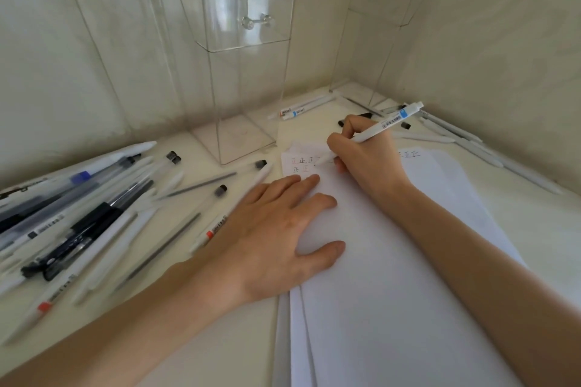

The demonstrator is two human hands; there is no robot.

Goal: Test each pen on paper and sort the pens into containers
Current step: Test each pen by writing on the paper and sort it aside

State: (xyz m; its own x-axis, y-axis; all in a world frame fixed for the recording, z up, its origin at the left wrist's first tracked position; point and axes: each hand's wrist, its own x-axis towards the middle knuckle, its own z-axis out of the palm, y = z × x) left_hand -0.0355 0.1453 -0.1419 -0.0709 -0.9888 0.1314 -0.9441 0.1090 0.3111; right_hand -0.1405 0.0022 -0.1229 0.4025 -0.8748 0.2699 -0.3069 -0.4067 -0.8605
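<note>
The white pen with a blue label (pixel 374 132) is clamped in the fingers (pixel 341 135) of the right hand (pixel 367 157), its tip down on the top sheet of paper (pixel 377 261) beside rows of small test characters (pixel 301 163) already written in red and darker ink. The left hand (pixel 276 229) lies flat on the paper's near-left edge, fingers together and holding nothing, pinning the sheet to the counter (pixel 220 339).

Judging by those marks, several pens have been tried, and this one is mid-test. Much appears left: a large heap of pens and loose refills (pixel 94 214) lies left of the paper, and more pens (pixel 471 141) lie beyond and right of it, none visibly sorted.

Beyond the paper's far-left corner stands a tall clear acrylic container (pixel 245 88); it looks empty. A second clear container (pixel 377 25) stands further right, near the wall corner; nothing shows inside it either, though its base is partly hidden.
</note>
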